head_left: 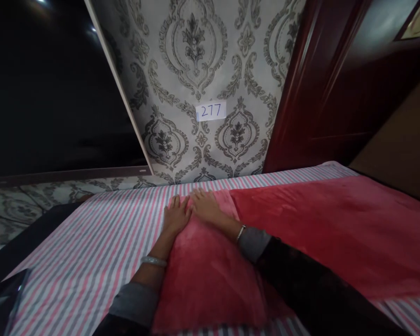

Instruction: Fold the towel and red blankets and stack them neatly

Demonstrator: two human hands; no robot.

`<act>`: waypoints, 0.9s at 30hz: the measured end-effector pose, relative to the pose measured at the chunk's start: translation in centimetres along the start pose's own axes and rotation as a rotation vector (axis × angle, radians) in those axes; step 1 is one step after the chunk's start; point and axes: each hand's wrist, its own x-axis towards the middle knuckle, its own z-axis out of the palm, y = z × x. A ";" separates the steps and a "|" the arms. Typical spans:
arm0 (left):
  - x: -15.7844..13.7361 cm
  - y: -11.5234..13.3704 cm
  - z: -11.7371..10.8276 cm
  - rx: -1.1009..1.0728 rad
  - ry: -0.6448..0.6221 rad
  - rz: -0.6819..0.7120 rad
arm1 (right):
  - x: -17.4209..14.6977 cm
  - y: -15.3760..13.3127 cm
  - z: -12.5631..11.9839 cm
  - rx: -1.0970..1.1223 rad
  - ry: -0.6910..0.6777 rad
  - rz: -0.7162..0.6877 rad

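A red plush blanket [329, 224] lies spread over a striped sheet, its left part folded over into a lighter pinkish-red flap [210, 275]. My left hand [177, 215] rests on the flap's far left corner, fingers stretched forward and palm down. Just right of it, my right hand [205, 205] lies flat on the flap's far edge, fingers spread. The two hands nearly touch at the thumbs. Neither hand grasps anything. Part of the fold is hidden under my right forearm.
The pink, grey and white striped sheet [101, 238] covers the surface under the blanket. Behind stands a patterned wall with a paper label [211, 110] reading 277. A large dark screen [56, 93] is at left, a dark red door [322, 93] at right. A dark object [7, 303] sits bottom left.
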 end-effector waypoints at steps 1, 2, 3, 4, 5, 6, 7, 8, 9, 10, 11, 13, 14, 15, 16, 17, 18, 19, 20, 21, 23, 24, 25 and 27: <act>0.0 -0.1 0.1 0.006 -0.004 0.002 | 0.1 -0.3 0.5 0.009 0.000 -0.017; 0.1 -0.1 0.1 0.008 -0.008 0.004 | 0.1 -0.2 0.9 0.015 -0.004 -0.009; 0.1 -0.1 0.1 0.008 -0.010 0.006 | -0.1 0.1 1.3 0.017 -0.009 0.019; 0.1 -0.1 0.0 0.003 -0.011 0.008 | -0.4 0.7 1.6 0.014 -0.011 0.056; 0.1 -0.1 0.0 -0.004 -0.011 0.010 | -0.7 1.6 1.7 0.006 -0.011 0.094; 0.1 -0.1 -0.1 -0.012 -0.007 0.013 | -1.1 2.6 1.7 -0.006 -0.011 0.132; 0.1 0.0 -0.2 -0.017 -0.002 0.014 | -1.6 3.7 1.6 -0.019 -0.016 0.170; 0.1 0.0 -0.3 -0.022 0.003 0.015 | -2.0 4.9 1.3 -0.031 -0.022 0.207; 0.1 0.0 -0.3 -0.024 0.007 0.015 | -2.5 5.9 1.1 -0.040 -0.031 0.244; 0.1 0.0 -0.4 -0.027 0.010 0.017 | -3.0 6.9 0.8 -0.045 -0.041 0.279; 0.1 0.1 -0.3 -0.030 0.013 0.017 | -3.4 7.6 0.5 -0.046 -0.051 0.308; 0.1 0.1 -0.2 -0.038 0.015 0.015 | -4.3 8.6 -0.2 -0.039 -0.081 0.340; 0.1 0.1 -0.1 -0.042 0.017 0.014 | -4.7 8.8 -0.6 -0.028 -0.102 0.352; 0.2 0.1 -0.1 -0.047 0.017 0.014 | -5.1 8.9 -1.1 -0.016 -0.124 0.367; 0.3 0.1 -0.2 -0.055 0.011 0.012 | -5.4 8.7 -1.6 -0.004 -0.141 0.388; 0.4 0.1 -0.4 -0.067 -0.003 0.007 | -5.8 8.3 -2.1 0.003 -0.149 0.407; 0.5 0.1 -0.8 -0.085 -0.023 -0.003 | -6.1 7.7 -2.6 0.003 -0.145 0.415; 0.5 0.1 -1.3 -0.106 -0.046 -0.017 | -6.5 6.9 -3.1 -0.004 -0.133 0.407; 0.3 0.1 -1.9 -0.128 -0.068 -0.030 | -6.8 5.8 -3.5 -0.012 -0.119 0.381; 0.0 0.1 -2.7 -0.145 -0.083 -0.036 | -7.1 4.5 -3.7 -0.014 -0.112 0.345; -1.4 0.1 -4.2 -0.147 -0.074 -0.002 | -7.7 1.5 -3.8 0.001 -0.113 0.250; -2.5 0.1 -4.7 -0.135 -0.056 0.036 | -8.1 -0.1 -3.6 0.018 -0.113 0.201; -3.9 0.2 -5.1 -0.120 -0.040 0.078 | -8.4 -1.6 -3.3 0.037 -0.107 0.149; -6.9 0.4 -5.1 -0.090 -0.027 0.146 | -9.2 -4.1 -2.2 0.071 -0.088 0.050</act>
